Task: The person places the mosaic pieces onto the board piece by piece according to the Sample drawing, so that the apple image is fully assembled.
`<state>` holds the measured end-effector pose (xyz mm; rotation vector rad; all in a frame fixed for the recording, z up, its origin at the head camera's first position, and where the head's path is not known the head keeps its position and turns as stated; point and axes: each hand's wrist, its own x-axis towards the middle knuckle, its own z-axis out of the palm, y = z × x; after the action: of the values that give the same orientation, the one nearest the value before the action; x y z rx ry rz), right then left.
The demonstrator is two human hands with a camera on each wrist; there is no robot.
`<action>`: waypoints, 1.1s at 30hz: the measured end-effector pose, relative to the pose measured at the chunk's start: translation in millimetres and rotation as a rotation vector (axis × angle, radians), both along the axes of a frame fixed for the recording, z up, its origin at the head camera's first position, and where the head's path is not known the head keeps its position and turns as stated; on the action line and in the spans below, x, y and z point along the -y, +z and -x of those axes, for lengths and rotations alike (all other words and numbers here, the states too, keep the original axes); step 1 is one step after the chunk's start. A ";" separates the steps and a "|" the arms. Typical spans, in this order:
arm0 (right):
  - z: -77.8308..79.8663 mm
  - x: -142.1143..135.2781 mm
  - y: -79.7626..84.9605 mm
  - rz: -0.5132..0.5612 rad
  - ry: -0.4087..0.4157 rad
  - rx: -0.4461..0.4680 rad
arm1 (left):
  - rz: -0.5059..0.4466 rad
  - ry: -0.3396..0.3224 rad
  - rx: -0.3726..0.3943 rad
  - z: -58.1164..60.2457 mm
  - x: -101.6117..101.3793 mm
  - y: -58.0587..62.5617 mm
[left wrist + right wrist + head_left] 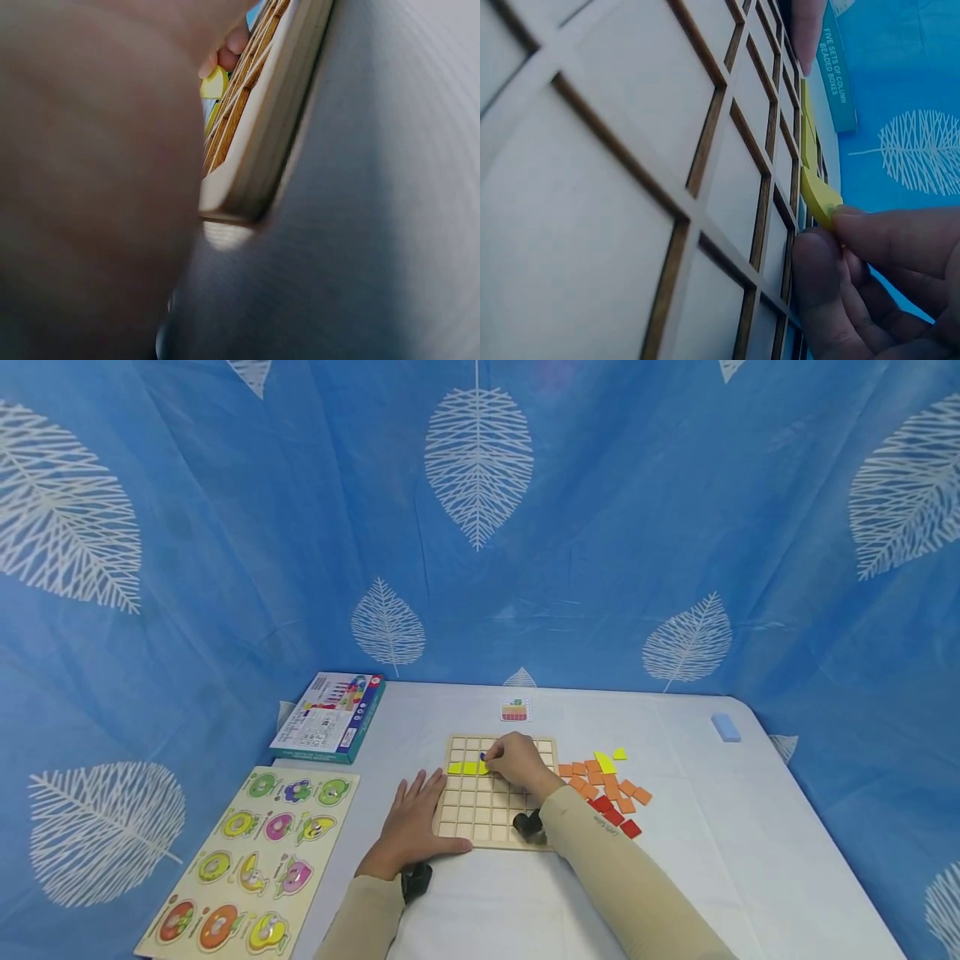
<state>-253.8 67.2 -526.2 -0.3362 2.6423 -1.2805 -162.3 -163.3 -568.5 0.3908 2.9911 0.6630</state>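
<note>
Between thumb and fingers my right hand (517, 762) pinches a yellow tile (821, 199) with a curved edge. One end of that tile sits tilted at a cell of the wooden grid board (480, 814), in the upper part of the board. Just left of it, more yellow tiles (462, 768) lie in the same row. My left hand (412, 822) rests at the board's left side, fingers spread and extended along the edge, thumb by the lower left corner. In the left wrist view, the palm hides much of the board (255, 142).
Loose orange tiles (626, 805), red tiles (631, 828) and a yellow tile (619, 753) lie right of the board. A picture card (516, 710) is behind it. Leftward are a fruit puzzle board (247, 835) and a flat box (327, 718). A blue block (725, 727) lies far right.
</note>
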 end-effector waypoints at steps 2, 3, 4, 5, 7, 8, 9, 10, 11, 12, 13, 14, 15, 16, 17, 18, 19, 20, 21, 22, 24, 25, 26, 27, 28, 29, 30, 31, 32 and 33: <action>-0.2 0.8 0.4 -0.004 -0.008 0.009 | 0.007 -0.003 0.007 0.0 0.3 -0.1; -0.2 1.3 0.5 -0.007 -0.008 0.010 | 0.002 -0.006 0.006 -0.3 0.5 0.1; -0.2 1.8 0.8 -0.014 -0.008 0.013 | -0.002 -0.007 0.006 -0.7 0.8 0.5; 0.0 2.3 0.8 -0.019 -0.008 0.014 | -0.002 -0.009 0.009 -0.9 0.9 1.2; 0.1 3.0 1.0 -0.028 -0.003 0.010 | -0.011 -0.013 0.012 -1.4 1.2 2.9; 0.2 3.3 1.1 -0.034 0.000 0.008 | -0.016 -0.015 0.011 -1.6 1.3 3.7; 0.4 3.5 1.2 -0.040 0.005 0.001 | -0.021 -0.016 0.010 -1.9 1.3 4.7; 0.5 3.7 1.5 -0.047 0.008 -0.004 | -0.019 -0.016 0.012 -2.0 1.3 5.5; 0.5 3.9 1.9 -0.051 0.010 -0.009 | -0.018 -0.016 0.011 -2.0 1.2 5.9; 0.4 4.1 2.3 -0.055 0.012 -0.013 | -0.018 -0.016 0.011 -1.9 1.2 6.0; 0.4 4.3 2.6 -0.061 0.014 -0.018 | -0.017 -0.016 0.009 -1.8 1.2 5.9; 0.4 4.7 2.8 -0.070 0.015 -0.024 | -0.016 -0.016 0.007 -1.7 1.2 5.7; 0.3 5.0 3.0 -0.078 0.019 -0.035 | -0.014 -0.015 0.006 -1.6 1.2 5.4; 0.0 5.5 3.3 -0.086 0.018 -0.040 | -0.012 -0.014 0.006 -1.5 1.3 5.0; -0.3 5.9 3.5 -0.094 0.016 -0.043 | -0.012 -0.013 0.007 -1.4 1.4 4.6; -0.7 6.3 3.6 -0.101 0.017 -0.049 | -0.010 -0.012 0.008 -1.3 1.5 4.3; -0.9 6.7 3.5 -0.108 0.016 -0.054 | -0.009 -0.012 0.009 -1.3 1.6 4.0; -1.1 7.0 3.6 -0.111 0.017 -0.057 | -0.009 -0.011 0.010 -1.2 1.6 3.7; -1.4 7.2 3.8 -0.108 0.019 -0.056 | -0.010 -0.011 0.010 -1.1 1.7 3.6; -1.4 7.4 4.0 -0.105 0.020 -0.052 | -0.012 -0.011 0.011 -1.0 1.7 3.4; -1.2 7.1 4.9 -0.095 0.031 -0.054 | -0.013 -0.012 0.011 -0.7 1.7 3.0; -0.9 6.7 5.7 -0.088 0.034 -0.048 | -0.012 -0.013 0.010 -0.5 1.7 2.7; -0.3 6.1 6.2 -0.085 0.038 -0.044 | -0.010 -0.013 0.008 -0.3 1.7 2.4; 0.3 5.7 7.0 -0.083 0.044 -0.038 | -0.009 -0.014 0.006 -0.1 1.6 2.2; 0.9 5.1 7.9 -0.081 0.049 -0.032 | -0.007 -0.015 0.003 0.0 1.5 1.9; 1.6 4.6 9.0 -0.082 0.051 -0.024 | -0.005 -0.016 0.000 0.1 1.5 1.6; 2.4 3.9 9.5 -0.083 0.054 -0.016 | -0.002 -0.016 -0.002 0.1 1.4 1.4; 3.3 3.6 10.2 -0.085 0.054 -0.005 | 0.000 -0.017 -0.003 0.1 1.5 1.3; 4.1 3.5 10.8 -0.092 0.057 0.001 | 0.000 -0.018 -0.004 0.1 1.5 1.3; 4.5 3.5 11.8 -0.093 0.059 0.008 | -0.002 -0.018 -0.006 0.1 1.5 1.5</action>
<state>-258.3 63.8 -514.4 -0.3909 2.6531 -1.1348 -162.4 -164.8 -567.0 0.4201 2.9890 0.6646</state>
